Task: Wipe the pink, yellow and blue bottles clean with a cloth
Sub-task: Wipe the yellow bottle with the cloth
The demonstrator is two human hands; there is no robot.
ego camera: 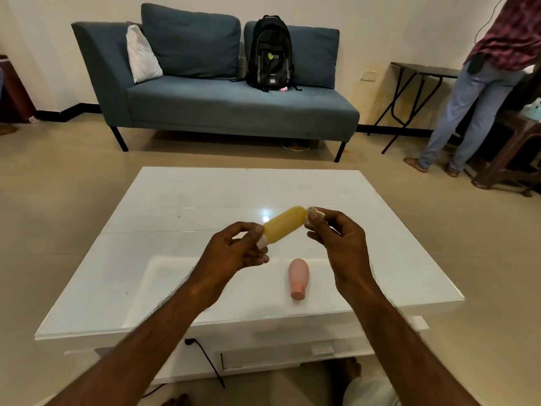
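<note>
Yellow bottle [283,227] held up in the air above the white glossy bench [175,218], lying roughly horizontal w/ its rounded far end tilted up and to the right. Body is a smooth, soft-looking oval tube, matte yellow-orange, no label visible. Its cap end sits at the left hand [234,253]; a bit of white shows there under the thumb, cannot tell whether that's the cap or cloth.

Left hand: fingers curled in, thumb and forefinger pinched on the bottle's near/lower end. Right hand [336,238]: fingers bunched closed around a small wad of white cloth [314,213], which is pressed against the bottle's rounded far end. Only a scrap of the cloth pokes out past the fingertips; rest is hidden in the grip.

Pink bottle [298,276] lies flat on the bench, below and between the two hands, apart from both. Pale pink, same rounded tube shape, flat cap end pointing toward the wearer, domed end pointing away. Surface plain, no marks readable.

Bench top reflects a ceiling light just beside the yellow bottle.

Beyond the bench: blue-grey sofa [234,106] w/ a black backpack [270,54] upright on the seat and a white cushion [142,55] at the left end.
</note>
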